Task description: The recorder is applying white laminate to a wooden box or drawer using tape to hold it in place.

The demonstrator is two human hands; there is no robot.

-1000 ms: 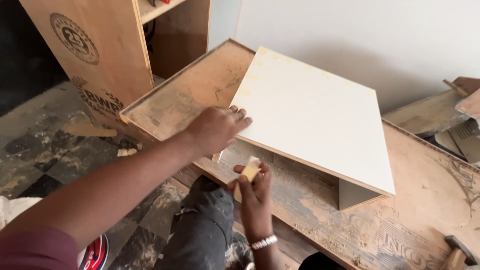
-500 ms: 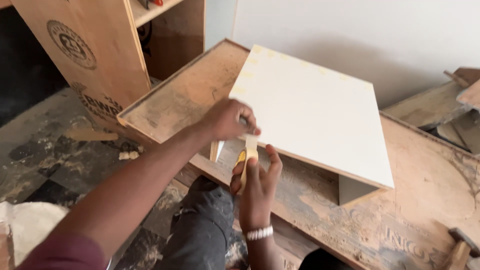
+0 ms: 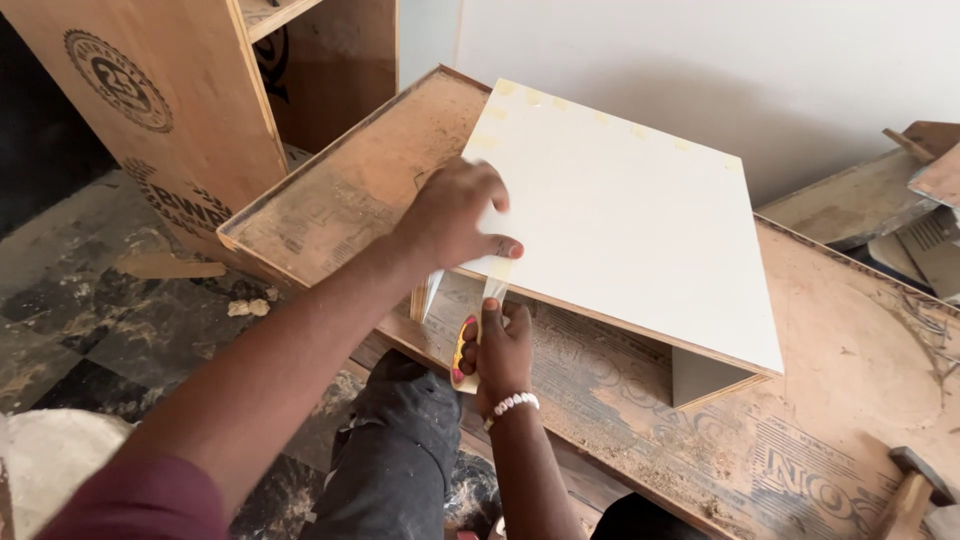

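Left hand (image 3: 455, 215) spread flat on white panel (image 3: 630, 215) edge, mid-frame; right hand (image 3: 500, 350) clenched around yellow knife (image 3: 462, 350) just below; open tabletop (image 3: 850, 400) at right.

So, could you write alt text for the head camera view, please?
A left hand presses on a white panel lying on a dusty plywood bench, while the right hand holds a yellow knife at the panel's near edge. A hammer lies at the bench's right.

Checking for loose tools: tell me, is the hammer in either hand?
No, the hammer lies on the workbench at the right, clear of both hands.
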